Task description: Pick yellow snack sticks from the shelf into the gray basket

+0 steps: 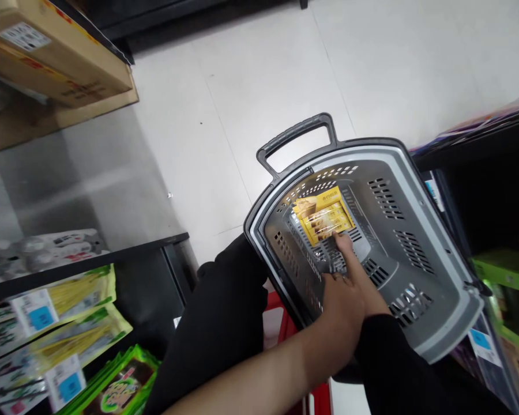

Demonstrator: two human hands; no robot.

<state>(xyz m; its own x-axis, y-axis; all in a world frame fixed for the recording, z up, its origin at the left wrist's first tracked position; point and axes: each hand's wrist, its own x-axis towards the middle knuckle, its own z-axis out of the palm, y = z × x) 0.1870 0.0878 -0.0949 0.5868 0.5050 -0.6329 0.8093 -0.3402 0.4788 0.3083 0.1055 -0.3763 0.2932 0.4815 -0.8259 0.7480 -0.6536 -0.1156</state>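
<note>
A grey shopping basket (419,340) with slotted walls and a dark handle is tilted in front of me. Inside it is a yellow snack package (326,216) with a clear window showing pieces of food. My right hand (350,256), coming from a black sleeve, reaches into the basket and is closed at the package's lower edge; its other fingers are hidden. My left hand (341,297), on a bare forearm, crosses against my right wrist inside the basket. Its fingers are curled, and what they hold, if anything, is hidden.
Shelves at left hold yellow packets (75,340), green packs (121,386) and price tags. A cardboard box (56,52) stands at upper left. Another dark shelf (493,167) borders the basket's right side. Pale floor tiles (242,98) lie beyond; something red (288,323) shows below the basket.
</note>
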